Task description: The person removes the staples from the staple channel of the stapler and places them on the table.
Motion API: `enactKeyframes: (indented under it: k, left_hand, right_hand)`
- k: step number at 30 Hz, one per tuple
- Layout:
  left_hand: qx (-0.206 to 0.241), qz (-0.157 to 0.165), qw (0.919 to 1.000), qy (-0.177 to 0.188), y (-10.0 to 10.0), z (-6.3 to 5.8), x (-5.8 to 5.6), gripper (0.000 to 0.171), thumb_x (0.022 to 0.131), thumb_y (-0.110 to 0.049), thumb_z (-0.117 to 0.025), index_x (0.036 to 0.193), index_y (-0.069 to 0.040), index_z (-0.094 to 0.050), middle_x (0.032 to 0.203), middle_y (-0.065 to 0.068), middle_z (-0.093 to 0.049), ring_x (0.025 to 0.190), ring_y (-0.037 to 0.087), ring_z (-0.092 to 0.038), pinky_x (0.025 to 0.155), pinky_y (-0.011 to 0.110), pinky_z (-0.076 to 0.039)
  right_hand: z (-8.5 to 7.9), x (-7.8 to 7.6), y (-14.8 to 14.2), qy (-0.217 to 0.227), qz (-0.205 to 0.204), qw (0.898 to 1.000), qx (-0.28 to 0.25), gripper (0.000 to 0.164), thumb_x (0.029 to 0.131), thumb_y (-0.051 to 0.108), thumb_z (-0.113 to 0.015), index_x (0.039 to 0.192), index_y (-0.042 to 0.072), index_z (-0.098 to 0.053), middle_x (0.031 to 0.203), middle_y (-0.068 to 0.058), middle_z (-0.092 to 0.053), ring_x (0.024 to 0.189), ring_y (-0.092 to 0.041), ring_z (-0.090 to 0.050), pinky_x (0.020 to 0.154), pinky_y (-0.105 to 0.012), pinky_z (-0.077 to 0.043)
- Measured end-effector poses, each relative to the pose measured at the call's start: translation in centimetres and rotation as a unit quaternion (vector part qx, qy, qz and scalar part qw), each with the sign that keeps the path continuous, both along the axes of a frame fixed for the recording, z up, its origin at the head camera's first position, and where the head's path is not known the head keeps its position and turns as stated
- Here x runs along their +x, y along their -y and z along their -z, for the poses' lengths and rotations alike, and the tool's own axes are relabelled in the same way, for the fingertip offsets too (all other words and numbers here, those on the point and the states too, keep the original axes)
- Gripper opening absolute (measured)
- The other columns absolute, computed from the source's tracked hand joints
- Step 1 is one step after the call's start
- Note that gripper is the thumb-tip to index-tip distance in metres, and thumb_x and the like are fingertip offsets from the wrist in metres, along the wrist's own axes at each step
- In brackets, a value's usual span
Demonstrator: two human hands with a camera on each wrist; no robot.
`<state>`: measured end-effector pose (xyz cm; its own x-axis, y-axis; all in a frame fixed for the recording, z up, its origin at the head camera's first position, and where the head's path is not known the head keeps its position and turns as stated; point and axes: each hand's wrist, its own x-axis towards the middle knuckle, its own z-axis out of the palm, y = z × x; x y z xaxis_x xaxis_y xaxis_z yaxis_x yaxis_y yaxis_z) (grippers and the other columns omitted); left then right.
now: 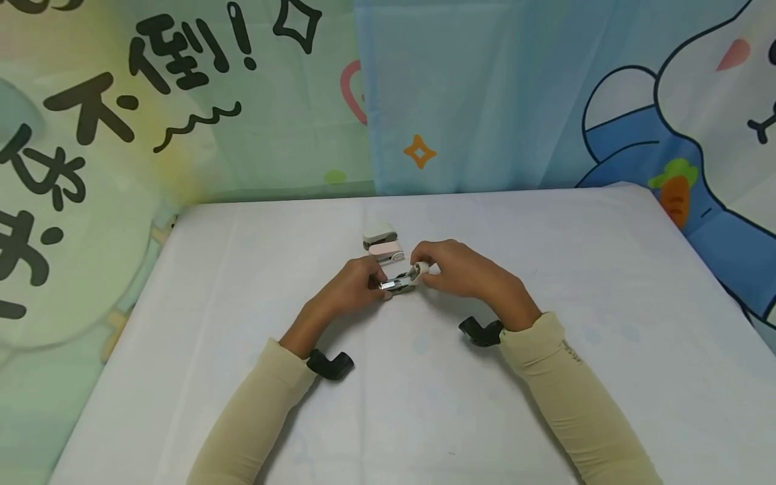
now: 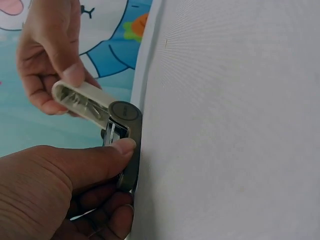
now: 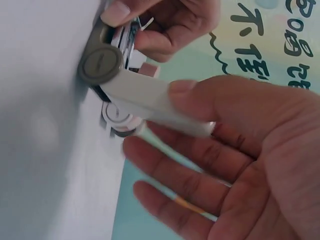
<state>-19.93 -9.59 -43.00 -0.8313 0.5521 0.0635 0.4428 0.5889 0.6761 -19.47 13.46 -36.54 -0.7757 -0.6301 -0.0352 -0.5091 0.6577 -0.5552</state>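
A small stapler with a white top arm and a grey base lies swung open on the white table. My left hand holds its base, the thumb along the side next to the metal staple channel. In the left wrist view the raised white arm angles away from the round grey hinge, its hollow underside showing. My right hand pinches the outer end of that arm between thumb and forefinger. In the right wrist view the other fingers of this hand spread loosely below the arm.
Just behind the open stapler lies a pink stapler, and beyond it a white and grey one. The table backs onto printed curtains. A black curved piece sticks out at each wrist.
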Motion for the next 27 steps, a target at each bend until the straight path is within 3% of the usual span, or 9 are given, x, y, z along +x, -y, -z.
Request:
enactKeyframes:
  k: [9,12,16,19,22,27]
  left_hand:
    - [-0.005,0.002,1.0,-0.006,0.1,0.0,-0.2,0.021,0.079,-0.01,-0.082,0.092,-0.002,-0.068,0.088,0.002,-0.062,0.077,0.012,-0.057,0.07,0.025,-0.048]
    - [-0.003,0.004,1.0,-0.009,0.3,0.1,-0.3,0.022,0.078,-0.012,-0.083,0.092,-0.003,-0.069,0.087,0.001,-0.063,0.077,0.011,-0.058,0.071,0.025,-0.048]
    - [0.008,0.013,0.9997,-0.02,0.4,0.1,-0.5,0.023,0.078,-0.013,-0.084,0.092,-0.003,-0.069,0.087,0.002,-0.064,0.077,0.01,-0.06,0.07,0.025,-0.049]
    - [0.015,0.024,0.9992,-0.027,0.5,0.0,-0.5,0.022,0.078,-0.013,-0.084,0.091,-0.003,-0.069,0.087,0.002,-0.064,0.076,0.01,-0.06,0.07,0.025,-0.05]
    - [0.02,0.027,0.9992,-0.024,0.6,0.0,-0.3,0.02,0.078,-0.012,-0.084,0.089,-0.003,-0.069,0.085,0.001,-0.064,0.075,0.01,-0.059,0.068,0.024,-0.049]
    - [0.025,0.037,0.9988,-0.018,0.5,0.2,-0.3,0.019,0.079,-0.012,-0.083,0.088,-0.003,-0.069,0.082,0.0,-0.065,0.074,0.008,-0.058,0.067,0.023,-0.049]
  right_hand:
    - [0.1,0.2,-0.5,-0.02,0.061,0.994,0.089,0.023,0.088,0.009,-0.069,0.11,0.009,-0.066,0.095,-0.003,-0.067,0.071,-0.019,-0.051,0.061,-0.034,-0.041]
    - [0.1,0.5,-0.3,-0.056,0.07,0.992,0.093,0.022,0.089,0.016,-0.071,0.109,0.009,-0.068,0.103,-0.004,-0.068,0.081,-0.021,-0.057,0.069,-0.038,-0.046]
    - [0.1,0.7,0.7,-0.154,0.042,0.987,0.03,0.018,0.091,0.017,-0.071,0.105,0.005,-0.071,0.105,-0.006,-0.067,0.097,-0.025,-0.06,0.084,-0.042,-0.047]
    - [0.5,0.9,1.9,-0.188,-0.005,0.982,0.001,0.01,0.091,0.013,-0.069,0.098,0.006,-0.072,0.096,-0.004,-0.065,0.091,-0.02,-0.06,0.08,-0.037,-0.049]
    - [1.2,1.3,2.9,-0.184,-0.034,0.982,0.036,0.007,0.092,0.014,-0.068,0.093,0.009,-0.074,0.089,0.001,-0.063,0.077,-0.013,-0.058,0.072,-0.033,-0.048]
    - [2.2,1.6,3.4,-0.199,-0.026,0.973,0.118,0.007,0.09,0.016,-0.071,0.086,0.015,-0.076,0.077,0.004,-0.058,0.066,-0.011,-0.049,0.063,-0.032,-0.04]
